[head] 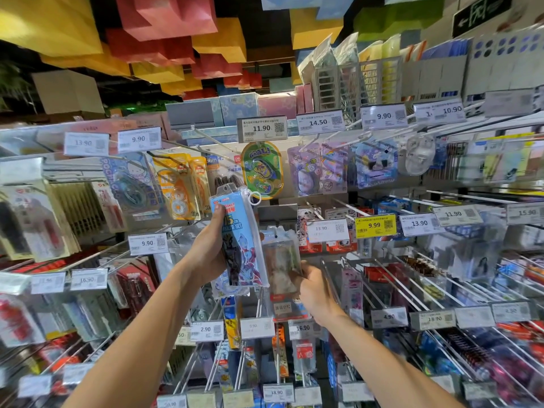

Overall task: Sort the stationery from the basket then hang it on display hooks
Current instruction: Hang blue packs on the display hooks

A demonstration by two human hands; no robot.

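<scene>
Blue ruler set (pixel 241 240) stands upright at frame centre, gripped by left hand (pixel 210 254). Right hand (pixel 313 290) grips clear pack (pixel 281 260) just right of it, long axis vertical, top at the hook (pixel 273 228); right hand looks nearer to it.

The blue pack (pixel 243 240) in my left hand (pixel 207 254) reads "15cm" over "ULER SET", my thumb hiding the first letter. Above it a green card (pixel 262 169) says "GOAL!", and the white tag (pixel 261 128) over that shows 11.90. To its right a second tag (pixel 319 122) reads 14.50, a third tag (pixel 384 116) 9.90. A yellow tag (pixel 375 225) shows 9.99; the orange tape pack (pixel 179 187) says "30m".
</scene>
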